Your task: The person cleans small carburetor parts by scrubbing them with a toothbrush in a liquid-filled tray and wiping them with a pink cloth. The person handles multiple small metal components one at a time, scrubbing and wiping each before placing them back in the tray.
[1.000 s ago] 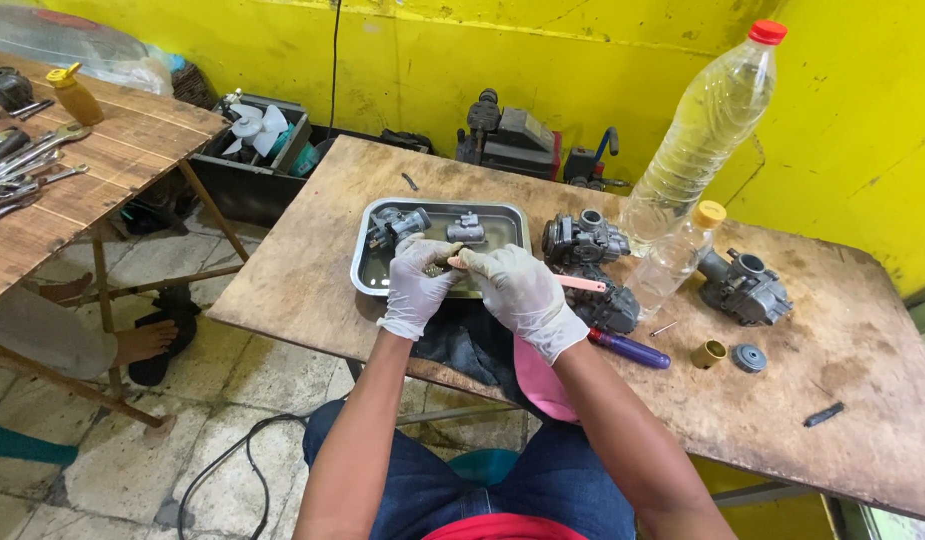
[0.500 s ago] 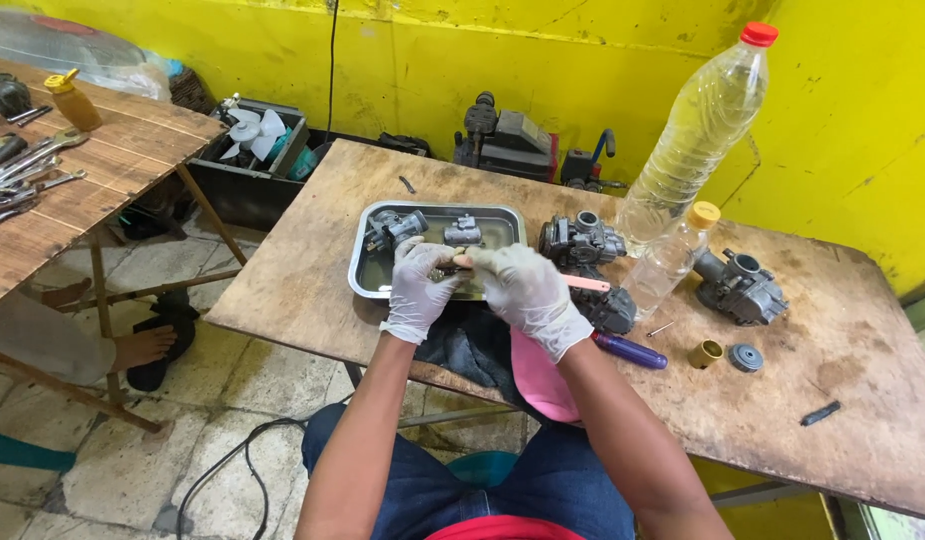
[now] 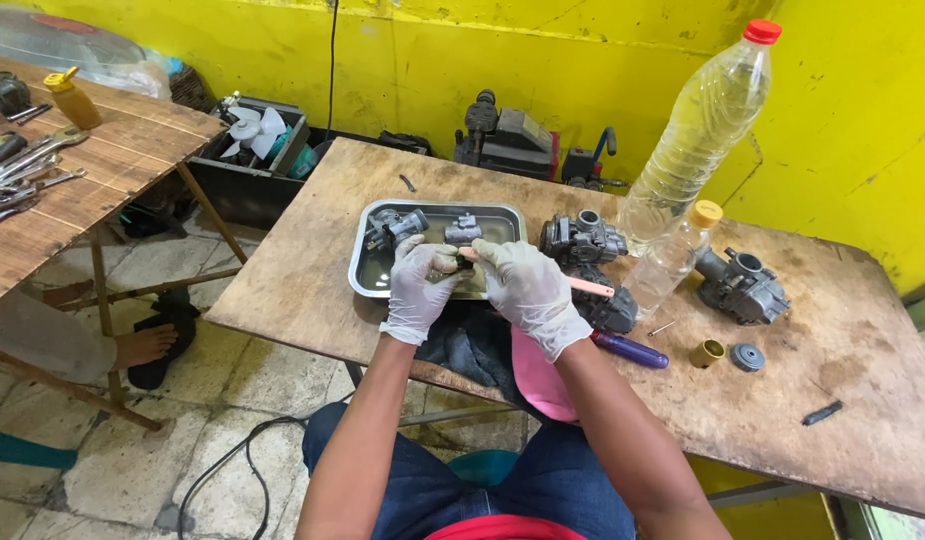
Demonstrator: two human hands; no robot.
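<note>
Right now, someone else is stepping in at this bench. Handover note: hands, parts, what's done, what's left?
Left hand: gloved, holding a small metal part over the near rim of the metal tray.
Right hand: gloved, gripping a pink-handled brush with its head at the part in the left hand.
In the tray: two grey carburetor pieces sitting in liquid.
Right of the tray: an assembled carburetor, a second carburetor farther right, a tall clear bottle, a purple-handled tool, a brass cap.
Done: parts are apart and in the tray.
Left: the held part is mid-brushing; whether the tray pieces are cleaned cannot be told.
</note>
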